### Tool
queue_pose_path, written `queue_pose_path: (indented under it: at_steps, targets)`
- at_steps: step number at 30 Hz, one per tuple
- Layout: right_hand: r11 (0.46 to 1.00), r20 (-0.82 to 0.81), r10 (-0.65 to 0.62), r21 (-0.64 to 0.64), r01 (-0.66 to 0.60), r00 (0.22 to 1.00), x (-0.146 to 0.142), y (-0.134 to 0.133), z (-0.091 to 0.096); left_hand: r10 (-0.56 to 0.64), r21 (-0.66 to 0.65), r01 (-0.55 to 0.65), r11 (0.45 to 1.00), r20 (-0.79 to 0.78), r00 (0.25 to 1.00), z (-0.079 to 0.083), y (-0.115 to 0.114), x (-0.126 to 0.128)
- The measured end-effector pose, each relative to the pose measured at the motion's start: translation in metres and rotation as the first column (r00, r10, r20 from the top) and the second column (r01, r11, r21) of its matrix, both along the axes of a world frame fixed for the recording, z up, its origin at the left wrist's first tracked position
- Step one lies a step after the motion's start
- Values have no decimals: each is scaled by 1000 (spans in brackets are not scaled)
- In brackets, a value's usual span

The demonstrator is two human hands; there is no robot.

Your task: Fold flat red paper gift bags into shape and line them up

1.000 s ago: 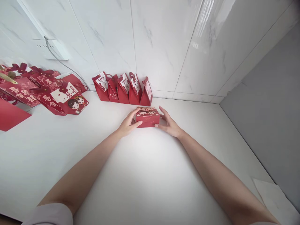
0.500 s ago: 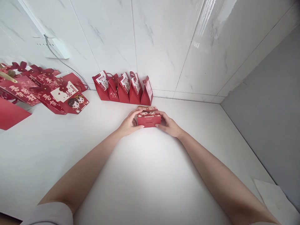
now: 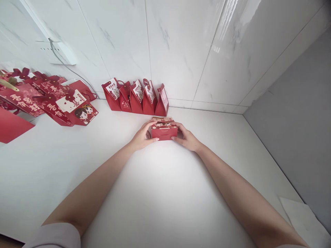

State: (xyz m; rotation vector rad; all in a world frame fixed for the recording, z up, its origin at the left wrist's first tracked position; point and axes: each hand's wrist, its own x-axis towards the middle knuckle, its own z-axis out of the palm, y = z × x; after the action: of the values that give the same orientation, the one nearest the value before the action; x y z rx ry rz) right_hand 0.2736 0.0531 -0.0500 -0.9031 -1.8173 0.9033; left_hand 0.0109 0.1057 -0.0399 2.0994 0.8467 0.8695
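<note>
Between my two hands sits a small red gift box (image 3: 164, 132) with cartoon faces printed on its upper face and a slit low on its front. My left hand (image 3: 142, 137) grips its left side, thumb at the lower front corner and fingers on the top edge. On the opposite side, my right hand (image 3: 186, 137) grips the box the same way. The box appears to rest on the white table (image 3: 165, 193). Just behind it, several red gift boxes (image 3: 137, 98) with sloped sides stand in a row along the wall.
Several more red boxes with ribbons (image 3: 55, 103) are clustered at the far left, beside a plain red panel (image 3: 14, 125). A grey cable (image 3: 69, 71) runs down from a wall socket (image 3: 60, 53). White paper (image 3: 305, 220) lies at the lower right, near the grey wall (image 3: 297, 110).
</note>
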Motion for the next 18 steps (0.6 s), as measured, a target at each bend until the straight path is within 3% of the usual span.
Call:
queue_pose_path:
  at_steps: [13, 18]
  targets:
    - [1000, 40, -15, 24, 14, 999, 2, 0, -2, 0, 9, 0, 1000, -1, 1000, 1, 1, 0]
    - [968, 283, -172, 224, 110, 943, -2, -6, -1, 47, 48, -53, 997, 114, 992, 3, 0, 2]
